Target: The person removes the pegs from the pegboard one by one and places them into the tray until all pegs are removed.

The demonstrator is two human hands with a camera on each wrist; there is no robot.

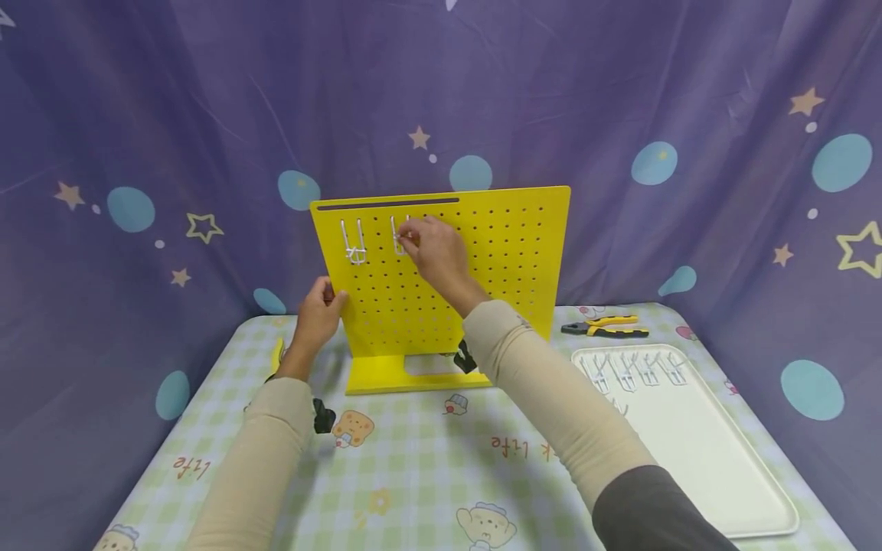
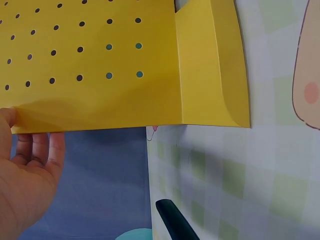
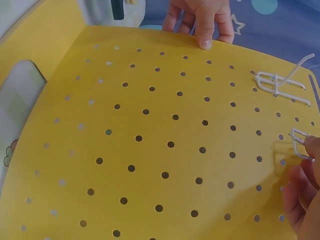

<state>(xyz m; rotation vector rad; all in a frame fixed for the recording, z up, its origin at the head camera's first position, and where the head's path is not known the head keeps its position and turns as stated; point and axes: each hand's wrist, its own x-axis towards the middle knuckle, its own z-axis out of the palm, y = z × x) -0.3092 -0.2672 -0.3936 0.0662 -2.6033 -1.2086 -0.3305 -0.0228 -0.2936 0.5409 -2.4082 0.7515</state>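
The left hand (image 1: 319,315), fingers curled on the left edge of the yellow rectangular perforated board (image 1: 510,264), should probably brace it while the right hand (image 1: 441,256), pinching a white bent-wire hook (image 1: 394,233) at the board's upper left, seats it squarely.

The head camera is looking forward and down across the bench (image 1: 413,474), framing the yellow pegboard (image 1: 406,306) from farther off. Both wrist cameras are facing its perforated front at close range, turned sideways; the left is framing a lower corner, and both are sharing the left hand (image 1: 318,317).
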